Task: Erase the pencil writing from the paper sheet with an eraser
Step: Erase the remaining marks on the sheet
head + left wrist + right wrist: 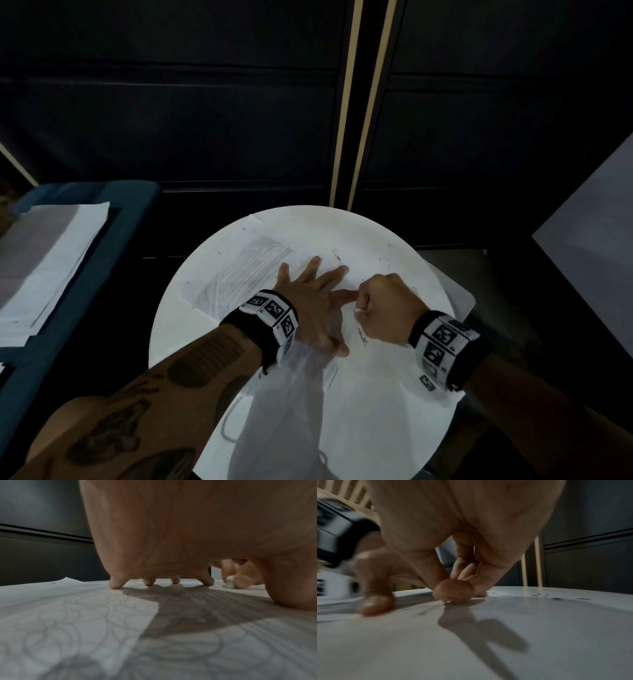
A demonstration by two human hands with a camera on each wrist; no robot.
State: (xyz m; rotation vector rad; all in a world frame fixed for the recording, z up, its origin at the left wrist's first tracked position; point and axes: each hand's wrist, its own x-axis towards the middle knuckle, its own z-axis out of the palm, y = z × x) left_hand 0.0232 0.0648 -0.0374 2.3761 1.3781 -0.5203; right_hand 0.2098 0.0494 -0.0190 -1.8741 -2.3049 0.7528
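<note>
A white paper sheet point(239, 274) with grey pencil shading lies on a round white table point(376, 428). My left hand point(313, 298) lies flat on the sheet with its fingers spread, pressing it down. The left wrist view shows its fingertips point(116, 584) on the paper point(77, 615), over faint pencil loops. Just to the right, my right hand point(363, 305) is curled and pinches a small white eraser point(359, 310) against the sheet. The eraser point(229, 583) also shows beyond my left thumb. In the right wrist view the right thumb point(453, 592) touches the surface and hides the eraser.
Dark eraser crumbs point(387, 263) lie on the far right of the table. A stack of papers point(51, 257) rests on a blue seat at the left. Dark wall panels stand behind the table. A grey board point(599, 222) leans at the right.
</note>
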